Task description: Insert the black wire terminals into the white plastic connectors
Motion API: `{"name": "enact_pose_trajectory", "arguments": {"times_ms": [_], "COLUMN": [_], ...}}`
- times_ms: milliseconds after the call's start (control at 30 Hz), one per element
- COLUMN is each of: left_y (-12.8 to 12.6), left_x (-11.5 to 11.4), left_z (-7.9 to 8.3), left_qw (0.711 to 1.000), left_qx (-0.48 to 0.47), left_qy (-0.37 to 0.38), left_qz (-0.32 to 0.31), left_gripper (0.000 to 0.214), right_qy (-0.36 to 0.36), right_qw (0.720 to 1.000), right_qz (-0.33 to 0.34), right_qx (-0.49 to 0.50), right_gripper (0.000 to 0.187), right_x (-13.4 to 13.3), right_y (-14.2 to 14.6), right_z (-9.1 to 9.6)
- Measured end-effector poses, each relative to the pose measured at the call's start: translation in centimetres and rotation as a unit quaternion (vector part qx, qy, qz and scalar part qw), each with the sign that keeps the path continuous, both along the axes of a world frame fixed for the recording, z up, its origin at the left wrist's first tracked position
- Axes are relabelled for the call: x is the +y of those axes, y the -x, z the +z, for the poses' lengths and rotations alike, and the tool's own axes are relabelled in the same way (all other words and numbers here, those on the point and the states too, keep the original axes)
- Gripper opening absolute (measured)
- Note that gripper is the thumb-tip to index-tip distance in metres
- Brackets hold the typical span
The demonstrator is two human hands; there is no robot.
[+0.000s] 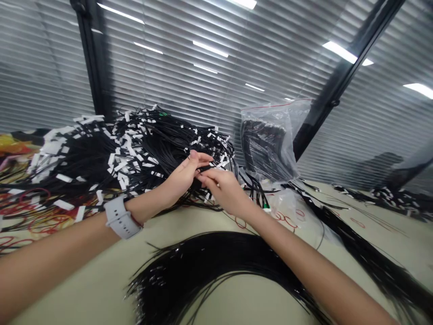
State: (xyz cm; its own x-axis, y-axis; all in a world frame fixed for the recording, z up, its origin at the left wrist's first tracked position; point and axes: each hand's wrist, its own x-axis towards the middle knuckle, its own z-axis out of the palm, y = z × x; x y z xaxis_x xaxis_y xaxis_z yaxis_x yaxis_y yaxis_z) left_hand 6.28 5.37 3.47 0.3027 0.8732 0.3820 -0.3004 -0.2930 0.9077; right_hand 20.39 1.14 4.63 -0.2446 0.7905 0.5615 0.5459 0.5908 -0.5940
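Note:
My left hand (182,177) and my right hand (227,189) meet at the middle of the view, fingertips almost touching. Both pinch a thin black cable (204,169), of which only a short dark piece shows between the fingers. Right behind them rises a big heap of black cables with white tags (165,137). Below my hands, a thick curved bundle of black cables (219,250) lies on the pale tabletop (257,298), passing beneath my right forearm.
A clear zip bag (267,151) of black cables leans against the glass behind the table. Another long black bundle (355,243) runs along the right. Red loops (284,219) lie near the bag. Tangled red and yellow wires (43,221) spread at the left.

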Motion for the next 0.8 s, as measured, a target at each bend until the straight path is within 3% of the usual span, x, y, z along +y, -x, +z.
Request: {"name": "enact_pose_trajectory", "arguments": {"times_ms": [167,300,433,533,633,800], "left_y": [0.2,0.5,1.3,2.2,3.2,4.4], "left_x": [-0.1,-0.9,-2.1,-2.7,-3.2,-4.0], "left_z": [0.6,2.1,4.5,5.7,5.3,2.0], "left_qw": [0.998,0.996,0.996,0.999,0.998,0.989], "left_qx": [-0.028,-0.069,-0.08,-0.02,0.048,0.142], "left_qy": [0.013,0.031,0.016,-0.028,-0.043,-0.025], "left_qz": [0.046,0.056,0.027,-0.011,-0.025,-0.013], "left_gripper": [0.057,0.054,0.053,0.048,0.038,0.043], "right_qy": [0.054,0.107,0.066,-0.005,-0.071,-0.087], "right_qw": [0.998,0.993,0.998,0.996,0.99,0.988], "right_qz": [0.019,0.043,-0.019,-0.088,-0.122,-0.093], "right_qx": [0.01,-0.002,-0.007,-0.002,-0.019,-0.089], "right_gripper": [0.03,0.026,0.032,0.031,0.03,0.031], "right_x": [-0.8,-2.0,-3.2,-3.8,-4.7,-6.4], "right_y": [1.1,0.3,-2.0,-4.5,-6.4,-6.6], "right_z": [-2.4,-3.6,-3.5,-2.8,-2.4,-3.6]}}
